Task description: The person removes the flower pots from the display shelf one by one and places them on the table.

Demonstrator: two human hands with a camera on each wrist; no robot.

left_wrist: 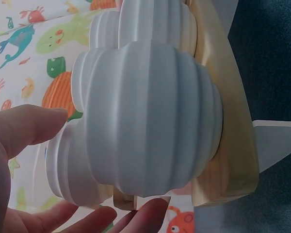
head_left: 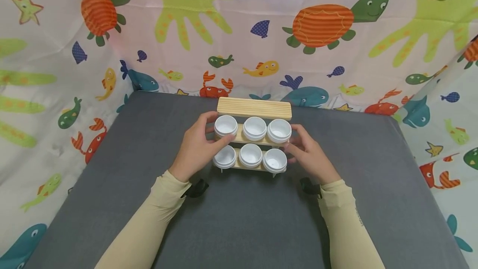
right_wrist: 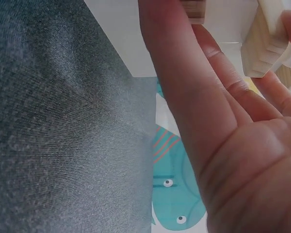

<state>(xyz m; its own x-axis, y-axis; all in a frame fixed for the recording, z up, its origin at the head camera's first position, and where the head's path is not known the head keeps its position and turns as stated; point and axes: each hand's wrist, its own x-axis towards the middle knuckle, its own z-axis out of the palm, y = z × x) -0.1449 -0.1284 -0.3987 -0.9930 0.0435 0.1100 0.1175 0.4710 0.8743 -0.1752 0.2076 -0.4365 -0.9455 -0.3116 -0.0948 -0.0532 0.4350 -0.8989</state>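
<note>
A tiered wooden stand (head_left: 257, 108) with pale, clear-looking side panels (right_wrist: 223, 29) stands on the grey table. Its middle step carries three round white ribbed cups (head_left: 255, 128); three more white cups (head_left: 250, 155) sit on the lowest step. My left hand (head_left: 196, 144) grips the stand's left end at the middle step, thumb in front of the end cup (left_wrist: 77, 170), fingers beneath it near the wood. At the opposite end my right hand (head_left: 308, 150) holds the stand, its fingers along the side panel and its thumb near the wooden step. Both hands partly cover the end cups.
The top step of the stand bears no cup. Dark grey cloth (head_left: 239, 227) covers the table. A white curtain (head_left: 239, 53) printed with sea animals hangs close behind the stand and along both sides.
</note>
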